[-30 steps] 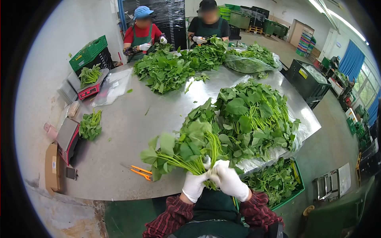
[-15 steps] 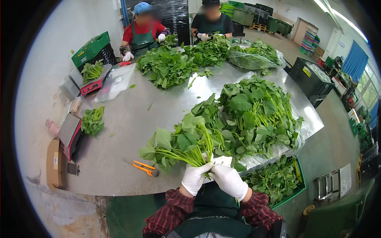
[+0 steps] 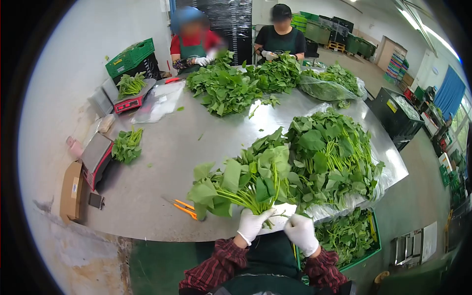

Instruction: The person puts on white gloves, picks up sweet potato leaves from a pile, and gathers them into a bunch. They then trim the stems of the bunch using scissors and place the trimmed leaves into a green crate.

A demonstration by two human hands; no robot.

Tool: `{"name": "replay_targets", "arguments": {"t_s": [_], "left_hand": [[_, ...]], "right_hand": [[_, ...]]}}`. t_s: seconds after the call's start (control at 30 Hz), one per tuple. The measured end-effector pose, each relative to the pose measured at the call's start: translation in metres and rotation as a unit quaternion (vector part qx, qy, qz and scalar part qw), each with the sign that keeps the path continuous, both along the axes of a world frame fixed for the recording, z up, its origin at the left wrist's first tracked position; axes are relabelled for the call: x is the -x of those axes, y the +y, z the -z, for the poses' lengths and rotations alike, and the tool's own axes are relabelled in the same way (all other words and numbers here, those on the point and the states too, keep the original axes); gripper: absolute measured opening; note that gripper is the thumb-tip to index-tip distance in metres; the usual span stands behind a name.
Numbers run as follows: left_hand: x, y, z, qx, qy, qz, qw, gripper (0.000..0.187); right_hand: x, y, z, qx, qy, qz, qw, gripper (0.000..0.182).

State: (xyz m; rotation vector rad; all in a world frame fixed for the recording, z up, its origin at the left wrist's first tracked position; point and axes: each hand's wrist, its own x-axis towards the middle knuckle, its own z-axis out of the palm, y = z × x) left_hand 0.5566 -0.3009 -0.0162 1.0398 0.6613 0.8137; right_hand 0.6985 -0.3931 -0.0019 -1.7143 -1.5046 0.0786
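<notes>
My left hand [image 3: 251, 224], in a white glove, is closed around the stems of a bunch of leafy greens [image 3: 246, 189], whose broad leaves fan up and to the left. My right hand [image 3: 301, 232], gloved too, is a little to the right with its fingers curled together. A thin stem lies between the two hands; whether the right fingers pinch it is hard to see. Under the hands is a white sheet [image 3: 282, 210]. Orange-handled scissors [image 3: 186, 208] lie left of the bunch. A large pile of greens [image 3: 329, 157] rests on clear plastic to the right.
A green crate of greens [image 3: 377, 241] stands below the table's right edge. Two red scales, a near one [image 3: 98, 160] and a far one [image 3: 129, 103], sit on the left of the metal table [image 3: 162, 147]. Two co-workers stand across it behind more greens [image 3: 223, 91].
My right hand has come away from my left and moved right and down. The left hand still grips the bunch. The view has shifted, and a co-worker's hands have come together.
</notes>
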Motion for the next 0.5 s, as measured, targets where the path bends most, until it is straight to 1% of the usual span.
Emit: {"name": "replay_targets", "arguments": {"t_s": [0.07,0.1,0.13,0.17,0.2,0.27,0.3,0.33,0.4,0.43,0.47,0.5], "left_hand": [[0.009,0.011,0.004,-0.083,0.090,-0.047,0.991,0.015],[0.018,0.019,0.018,-0.281,0.196,-0.065,0.937,0.017],[0.029,0.024,0.015,-0.367,0.243,-0.096,0.893,0.020],[0.039,0.030,0.005,-0.439,0.285,-0.131,0.842,0.022],[0.049,0.035,-0.007,-0.489,0.309,-0.158,0.800,0.025],[0.064,0.047,-0.035,-0.564,0.346,-0.192,0.724,0.030],[0.068,0.054,-0.045,-0.595,0.364,-0.202,0.687,0.032],[0.070,0.063,-0.048,-0.619,0.380,-0.211,0.654,0.035],[0.072,0.080,-0.044,-0.663,0.402,-0.230,0.588,0.040],[0.069,0.091,-0.039,-0.693,0.405,-0.278,0.527,0.042],[0.073,0.095,-0.035,-0.693,0.407,-0.281,0.524,0.042],[0.076,0.100,-0.031,-0.700,0.451,-0.238,0.500,0.039]], "right_hand": [[-0.019,-0.005,0.007,0.055,0.005,0.101,0.993,0.023],[-0.029,-0.010,0.006,0.075,-0.002,0.103,0.992,0.026],[-0.039,-0.015,0.005,0.095,-0.008,0.106,0.990,0.028],[-0.047,-0.019,0.005,0.069,-0.054,0.094,0.992,0.032],[-0.055,-0.023,0.016,0.081,0.003,0.125,0.989,0.030],[-0.065,-0.027,0.025,0.053,0.005,0.169,0.984,0.028],[-0.068,-0.030,0.022,0.083,-0.027,0.179,0.980,0.020],[-0.069,-0.029,0.021,0.077,-0.029,0.175,0.981,0.020],[-0.067,-0.029,0.022,0.020,0.035,0.171,0.984,0.011],[-0.064,-0.028,0.017,0.021,0.013,0.163,0.986,0.009],[-0.065,-0.026,0.021,0.018,0.014,0.159,0.987,0.009],[-0.066,-0.027,0.029,0.056,0.072,0.158,0.983,0.009]]}}
